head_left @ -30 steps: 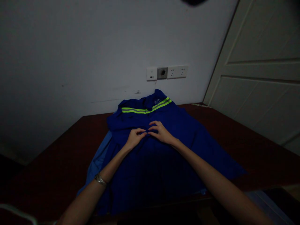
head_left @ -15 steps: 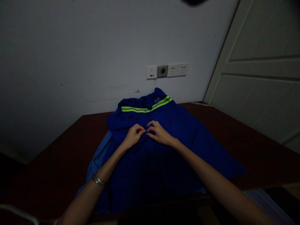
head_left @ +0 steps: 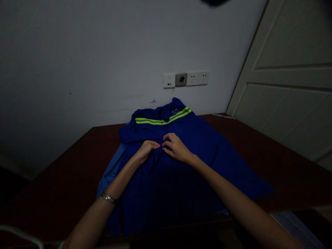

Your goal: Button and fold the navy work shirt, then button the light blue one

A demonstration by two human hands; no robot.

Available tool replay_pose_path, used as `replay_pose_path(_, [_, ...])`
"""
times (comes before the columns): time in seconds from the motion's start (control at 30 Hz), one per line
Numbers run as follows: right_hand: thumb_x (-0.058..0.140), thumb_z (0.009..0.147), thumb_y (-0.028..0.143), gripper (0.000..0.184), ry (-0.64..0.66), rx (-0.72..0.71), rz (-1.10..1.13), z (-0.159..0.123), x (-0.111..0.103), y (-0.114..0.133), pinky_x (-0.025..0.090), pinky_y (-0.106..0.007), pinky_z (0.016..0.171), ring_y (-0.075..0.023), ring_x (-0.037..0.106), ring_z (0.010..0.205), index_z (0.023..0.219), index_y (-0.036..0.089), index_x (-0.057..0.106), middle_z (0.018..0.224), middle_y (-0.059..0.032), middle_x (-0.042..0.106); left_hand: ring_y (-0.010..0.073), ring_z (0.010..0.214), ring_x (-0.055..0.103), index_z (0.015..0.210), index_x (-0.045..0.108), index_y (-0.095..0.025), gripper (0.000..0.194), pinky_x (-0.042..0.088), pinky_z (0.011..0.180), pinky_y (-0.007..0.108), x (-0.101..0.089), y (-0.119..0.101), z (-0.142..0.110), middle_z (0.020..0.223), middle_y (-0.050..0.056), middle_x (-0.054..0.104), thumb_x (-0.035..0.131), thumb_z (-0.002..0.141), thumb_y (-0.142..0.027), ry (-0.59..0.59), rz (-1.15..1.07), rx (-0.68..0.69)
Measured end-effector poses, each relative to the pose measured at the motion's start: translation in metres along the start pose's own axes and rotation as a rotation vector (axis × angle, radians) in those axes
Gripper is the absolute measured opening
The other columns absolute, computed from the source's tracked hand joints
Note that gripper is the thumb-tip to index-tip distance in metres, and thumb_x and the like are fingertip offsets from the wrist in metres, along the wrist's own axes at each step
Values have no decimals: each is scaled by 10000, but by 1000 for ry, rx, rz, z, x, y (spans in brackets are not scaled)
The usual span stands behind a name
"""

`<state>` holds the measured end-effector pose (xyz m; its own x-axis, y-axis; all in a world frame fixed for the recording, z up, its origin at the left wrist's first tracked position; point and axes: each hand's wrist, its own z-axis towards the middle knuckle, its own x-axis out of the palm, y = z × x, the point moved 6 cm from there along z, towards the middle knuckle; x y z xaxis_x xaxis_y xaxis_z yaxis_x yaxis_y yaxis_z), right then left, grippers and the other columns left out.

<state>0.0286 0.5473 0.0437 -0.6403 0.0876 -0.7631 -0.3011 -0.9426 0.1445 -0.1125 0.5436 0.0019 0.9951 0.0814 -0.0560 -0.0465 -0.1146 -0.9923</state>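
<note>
A dark blue jacket (head_left: 202, 166) with a yellow-green reflective stripe (head_left: 148, 121) across its chest lies spread on a dark red tabletop. At its front middle seam, below the stripe, my left hand (head_left: 146, 150) pinches the cloth between thumb and fingers. Close beside it, my right hand (head_left: 176, 147) has its fingers curled on the other side of the seam, gripping the jacket front; the exact spot between the fingertips is too small and dark to make out. Lighter blue cloth (head_left: 110, 174) shows from under the jacket's left side.
The dark red table (head_left: 77, 166) meets a pale wall (head_left: 90, 62) behind. Wall sockets (head_left: 197, 78) sit above the collar. A white panelled door (head_left: 290, 103) stands on the right. A pale cable (head_left: 20, 232) curves at the lower left.
My left hand has shifted slightly down and its fingers have flattened together at the seam. The right hand stays nearly in place. The view has moved a little.
</note>
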Motion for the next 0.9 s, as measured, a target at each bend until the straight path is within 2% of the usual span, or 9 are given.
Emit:
replay_pose_path(0.07, [531,824,236,131,-5,-5,-22,0,-1,2,381,-391,859,-226,393,1066,919,169,591,1091,-106,478,113,524,525,618,635,-114,101,379,558,234,-2,3,0,564,6,616,638,529,-163,-16,-21,-51])
replay_pose_path(0.13, [535,821,235,133,-12,2,-30,-1,0,2,383,-394,855,-229,391,1068,924,174,594,1089,-105,481,118,535,534,630,649,-114,117,389,570,239,-4,1,1,572,12,625,656,542,-192,-28,16,-23])
replay_pose_path(0.27, [543,815,245,127,-59,67,4,-2,1,-8,401,-392,837,-221,413,1039,912,190,603,1074,-95,485,137,656,573,705,676,-117,203,422,656,246,-7,-22,-2,695,36,661,657,624,-302,-49,224,224])
replay_pose_path(0.43, [549,805,245,129,-138,131,68,-4,1,-20,413,-389,851,-208,440,1011,902,186,611,1058,-89,490,163,745,576,897,664,-140,318,448,690,270,3,-47,-27,816,55,638,654,673,-365,-98,652,535])
replay_pose_path(0.53, [545,807,244,131,-151,125,98,-3,0,-19,413,-402,870,-205,454,1009,908,195,613,1051,-83,496,179,833,575,1047,609,-161,365,454,757,295,13,-48,-42,926,66,622,643,700,-269,-116,882,655])
replay_pose_path(0.63, [533,815,250,172,-148,106,135,-2,-4,-13,413,-416,881,-209,467,1012,967,212,605,1060,-82,502,180,889,579,1060,601,-166,329,450,817,307,14,-47,-48,968,70,626,557,736,-133,-114,987,691])
replay_pose_path(0.7, [529,817,260,228,-166,103,162,-1,-8,-11,419,-420,879,-213,473,1017,1036,224,583,1068,-83,504,178,886,592,1018,629,-165,309,451,832,308,3,-53,-49,953,64,647,528,734,-98,-143,984,681])
replay_pose_path(0.77, [515,823,264,258,-197,112,182,-1,-11,-11,422,-415,881,-213,478,1022,1073,226,563,1071,-85,504,179,882,605,972,657,-165,274,452,841,310,-18,-66,-50,946,55,670,523,737,-117,-215,923,644])
replay_pose_path(0.9, [460,849,247,225,-223,140,198,-2,-9,-19,418,-391,899,-203,486,1024,1042,208,569,1060,-85,502,201,852,622,880,695,-151,228,469,816,322,-83,-99,-60,901,56,697,564,733,-265,-436,722,529])
